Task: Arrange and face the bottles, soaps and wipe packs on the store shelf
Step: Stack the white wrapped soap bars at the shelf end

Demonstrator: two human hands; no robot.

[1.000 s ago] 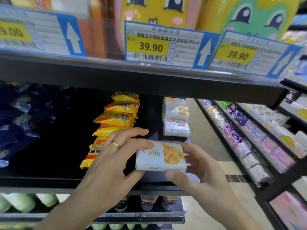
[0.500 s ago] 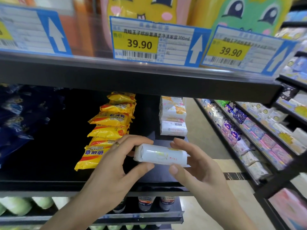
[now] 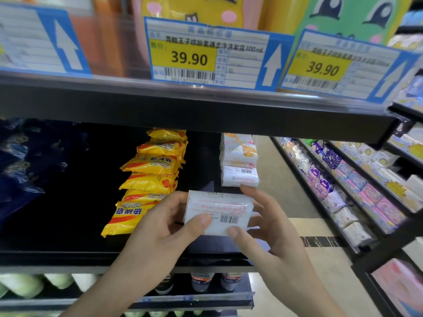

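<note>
**Operator:** Left hand (image 3: 158, 227): thumb curled onto the barcode face of the white soap bar (image 3: 218, 212), fingers wrapped behind its left end. Right hand (image 3: 272, 227): thumb on the lower right edge, fingers behind the right end. Item location: I log the bar in the air, in front of the black shelf (image 3: 114, 255), just below and in front of the white soap stack (image 3: 239, 165), apart from it.

**Checker:** Which face is showing?

**Operator:** Back face, barcode and red small print toward me. I cannot see the branded front.

**Checker:** Risks, please.

**Operator:** Entry one: mis-facing. If the bar goes onto the stack as held, I judge the barcode side would face the aisle; the nearest bar in that stack already shows its barcode. Entry two: toppling. The stack is tall and sits under the upper shelf edge (image 3: 206, 110); a bar pushed in at an angle could, I think, nudge the top bars sideways or off the right end, where the aisle floor (image 3: 270, 179) is open. Entry three: neighbour disturbance. The yellow sulfur soap packs (image 3: 148, 179) lean loosely just beside my left hand; a sweep of the wrist might slide them. Entry four: slip. The wrapper looks glossy and only the ends are held.
</note>
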